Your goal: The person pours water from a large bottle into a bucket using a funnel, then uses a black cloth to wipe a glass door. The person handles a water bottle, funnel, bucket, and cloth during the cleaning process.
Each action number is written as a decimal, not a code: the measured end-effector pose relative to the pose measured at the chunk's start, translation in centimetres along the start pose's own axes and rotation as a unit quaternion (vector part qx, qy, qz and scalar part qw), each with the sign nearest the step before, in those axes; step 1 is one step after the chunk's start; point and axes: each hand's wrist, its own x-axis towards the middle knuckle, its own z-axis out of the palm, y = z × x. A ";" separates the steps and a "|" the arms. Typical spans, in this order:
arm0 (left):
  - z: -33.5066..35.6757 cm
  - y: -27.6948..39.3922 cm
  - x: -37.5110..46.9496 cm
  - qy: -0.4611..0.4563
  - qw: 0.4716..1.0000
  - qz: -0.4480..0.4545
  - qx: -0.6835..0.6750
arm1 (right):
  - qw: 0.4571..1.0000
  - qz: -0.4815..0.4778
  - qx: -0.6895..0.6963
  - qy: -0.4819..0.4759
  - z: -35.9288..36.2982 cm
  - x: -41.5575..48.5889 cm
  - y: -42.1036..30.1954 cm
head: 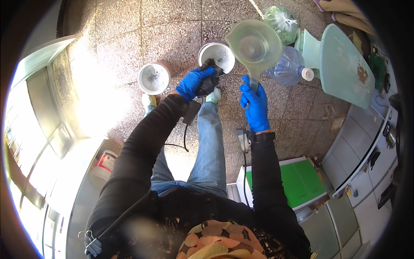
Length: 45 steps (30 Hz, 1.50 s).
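Note:
My left hand (193,83), in a blue glove, grips a crumpled black plastic bag (208,84) just over the near rim of a white bucket (229,57) with greyish residue inside. My right hand (255,105), gloved in blue too, holds the handle of a translucent plastic ladle-like scoop (255,43) with a spout; some clear liquid seems to lie in its bowl. A second white bucket (154,78) with grey specks inside stands on the floor further left. Beside the scoop lies a large clear plastic bottle (286,66) with a white cap, partly hidden by the bowl.
On the speckled tile floor (171,35) are a tied bag of green leaves (282,24) and a pale green chair (344,66) at the right. Another person's legs (351,14) show top right. A green-fronted cabinet (302,181) is lower right, and a labelled white tub (104,166) lower left.

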 end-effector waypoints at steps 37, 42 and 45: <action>-7.2 -7.7 18.2 -0.034 0.999 -0.018 -0.012 | 0.966 0.083 -0.221 0.105 -6.5 -0.1 10.2; -8.4 -7.7 19.4 -0.031 0.999 -0.029 -0.019 | 0.956 0.078 -0.258 0.118 -6.3 0.7 11.2; -9.1 -8.4 19.8 -0.075 0.995 -0.011 -0.060 | 0.944 0.066 -0.300 0.122 -6.6 0.9 11.8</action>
